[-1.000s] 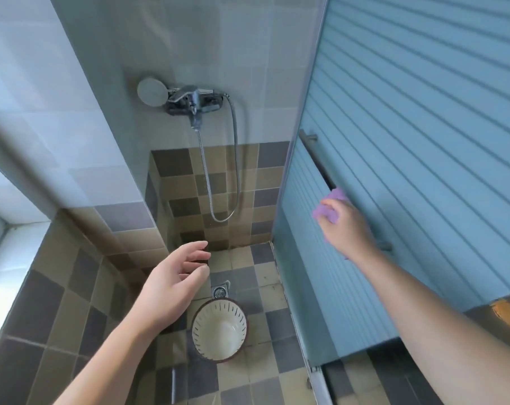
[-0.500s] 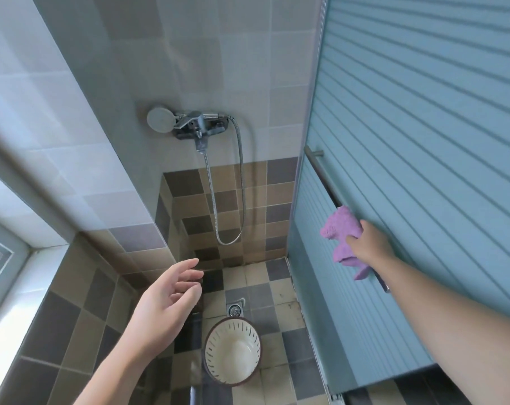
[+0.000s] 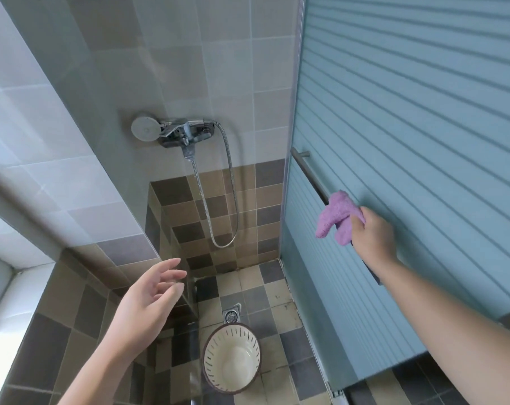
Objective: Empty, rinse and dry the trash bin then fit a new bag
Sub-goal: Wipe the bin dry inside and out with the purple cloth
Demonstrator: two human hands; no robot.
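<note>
The right hand hides the near stretch of the door handle on the ribbed blue shower door, its fingers clamped on a purple cloth. Whether the cloth touches the bar is unclear. The left hand hangs with fingers spread, holding nothing. The trash bin stands empty on the checked floor, just near of the drain, below the shower mixer

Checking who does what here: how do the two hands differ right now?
The right hand grips a purple cloth up at the door's metal bar; the left hand holds nothing. The right hand's fingers are curled round the cloth; the left hand's are loosely spread, palm showing. The right is raised by the blue door; the left hangs lower, near the bin. Both are bare.
</note>
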